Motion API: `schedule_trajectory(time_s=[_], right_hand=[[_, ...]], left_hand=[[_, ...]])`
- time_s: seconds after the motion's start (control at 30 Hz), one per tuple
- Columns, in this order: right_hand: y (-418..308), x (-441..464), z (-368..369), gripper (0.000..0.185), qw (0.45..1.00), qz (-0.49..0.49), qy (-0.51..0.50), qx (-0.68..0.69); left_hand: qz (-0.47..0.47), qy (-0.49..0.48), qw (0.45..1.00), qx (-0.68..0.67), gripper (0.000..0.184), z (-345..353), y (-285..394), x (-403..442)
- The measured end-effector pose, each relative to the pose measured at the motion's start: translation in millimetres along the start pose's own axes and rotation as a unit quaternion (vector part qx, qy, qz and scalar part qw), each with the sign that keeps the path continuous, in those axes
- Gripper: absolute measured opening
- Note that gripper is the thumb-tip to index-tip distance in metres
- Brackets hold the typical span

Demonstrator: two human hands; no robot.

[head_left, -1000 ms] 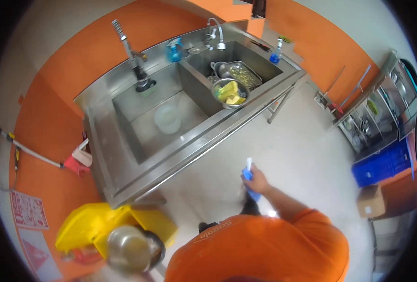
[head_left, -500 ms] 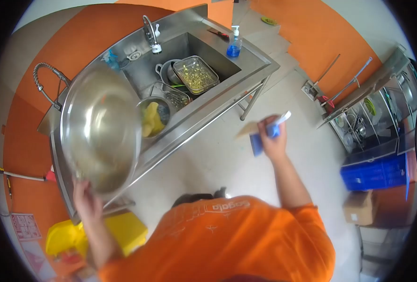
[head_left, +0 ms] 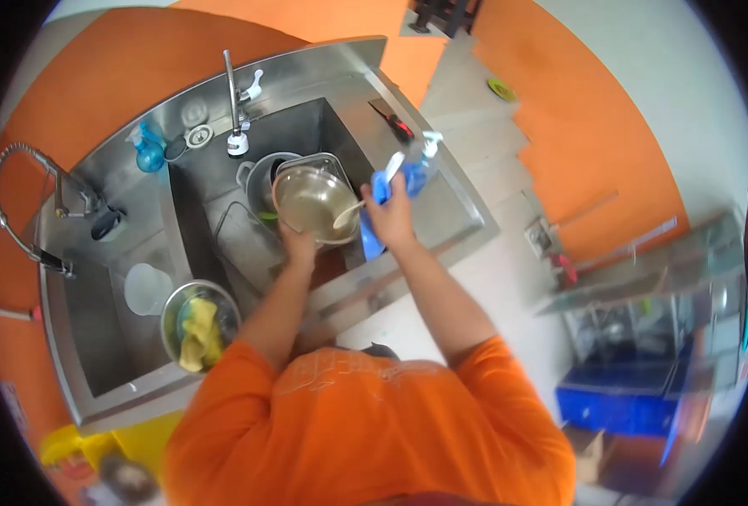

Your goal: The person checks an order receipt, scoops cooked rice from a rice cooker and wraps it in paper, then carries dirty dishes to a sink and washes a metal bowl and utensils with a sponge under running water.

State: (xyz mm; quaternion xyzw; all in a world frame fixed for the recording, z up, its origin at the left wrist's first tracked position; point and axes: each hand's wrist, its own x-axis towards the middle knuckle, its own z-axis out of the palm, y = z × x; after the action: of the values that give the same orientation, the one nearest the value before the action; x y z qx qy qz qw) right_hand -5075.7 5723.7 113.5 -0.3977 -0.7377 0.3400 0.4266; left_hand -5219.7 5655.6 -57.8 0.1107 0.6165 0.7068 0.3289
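A shiny metal bowl [head_left: 310, 198] is tilted over the right sink basin, its inside facing up. My left hand [head_left: 299, 243] is closed on its near rim. Beside the bowl's right edge, my right hand [head_left: 392, 218] is closed round a bundle of utensils [head_left: 372, 242]; blue flat parts, a white end and a beige spoon-like piece show, but their exact kinds are unclear. The beige piece reaches over the bowl. Under and behind the bowl lie a grey pot [head_left: 260, 181] and a rectangular wire basket [head_left: 327, 160], partly hidden.
A metal bowl with yellow cloths [head_left: 201, 333] stands at the left basin beside a white round container [head_left: 148, 289]. A faucet [head_left: 235, 139] rises behind. A blue spray bottle [head_left: 148, 153], a soap pump bottle [head_left: 424, 164] and a red-black tool [head_left: 399, 128] rest on the counter.
The bowl has come from the left, near the camera, down over the right basin. My right hand has moved left to the bowl with the utensils. The view has shifted.
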Motion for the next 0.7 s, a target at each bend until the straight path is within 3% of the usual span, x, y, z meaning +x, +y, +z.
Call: schedule_trajectory(time_s=[0.1, 0.2, 0.27, 0.3, 0.37, 0.4, 0.43, 0.47, 0.5, 0.57, 0.6, 0.67, 0.7], right_hand=[[47, 46, 44, 0.033, 0.984, -0.004, -0.161, -0.073], [89, 77, 97, 0.037, 0.955, 0.027, -0.277, -0.102], [116, 97, 137, 0.046, 0.930, 0.147, -0.309, -0.135], [147, 101, 159, 0.063, 0.922, 0.141, -0.334, -0.136], [208, 100, 195, 0.067, 0.913, 0.116, -0.372, -0.124], [221, 104, 211, 0.071, 0.908, 0.089, -0.390, -0.123], [207, 112, 216, 0.076, 0.893, 0.077, -0.389, -0.212], [178, 125, 224, 0.076, 0.890, 0.070, -0.400, -0.208], [142, 137, 232, 0.080, 0.923, 0.041, -0.358, -0.134], [75, 158, 257, 0.083, 0.946, -0.023, -0.317, 0.057], [45, 162, 273, 0.082, 0.930, -0.055, -0.319, 0.174], [-3, 161, 297, 0.064, 0.909, -0.096, -0.345, 0.215], [-5, 163, 298, 0.064, 0.906, -0.100, -0.356, 0.208]], left_hand=[[0.040, 0.035, 0.997, 0.055, 0.066, 2, -46, 49], [-0.022, 0.074, 0.987, 0.143, 0.069, -17, -67, 69], [0.079, 0.006, 0.963, 0.258, 0.063, -25, -69, 83], [0.072, 0.023, 0.960, 0.268, 0.063, -24, -62, 85], [-0.127, -0.001, 0.970, 0.208, 0.054, -20, -32, 78], [-0.130, 0.016, 0.969, 0.209, 0.054, -25, -14, 82], [-0.159, 0.012, 0.940, 0.301, 0.051, -29, 3, 90], [-0.189, 0.006, 0.902, 0.387, 0.049, -35, 11, 101], [-0.193, 0.016, 0.903, 0.383, 0.049, -43, 8, 113], [-0.076, 0.078, 0.944, 0.312, 0.047, -61, -11, 142], [-0.080, 0.084, 0.946, 0.304, 0.047, -68, -28, 159], [0.081, 0.066, 0.936, 0.335, 0.049, -77, -63, 190], [0.078, 0.073, 0.940, 0.325, 0.049, -75, -68, 199]])
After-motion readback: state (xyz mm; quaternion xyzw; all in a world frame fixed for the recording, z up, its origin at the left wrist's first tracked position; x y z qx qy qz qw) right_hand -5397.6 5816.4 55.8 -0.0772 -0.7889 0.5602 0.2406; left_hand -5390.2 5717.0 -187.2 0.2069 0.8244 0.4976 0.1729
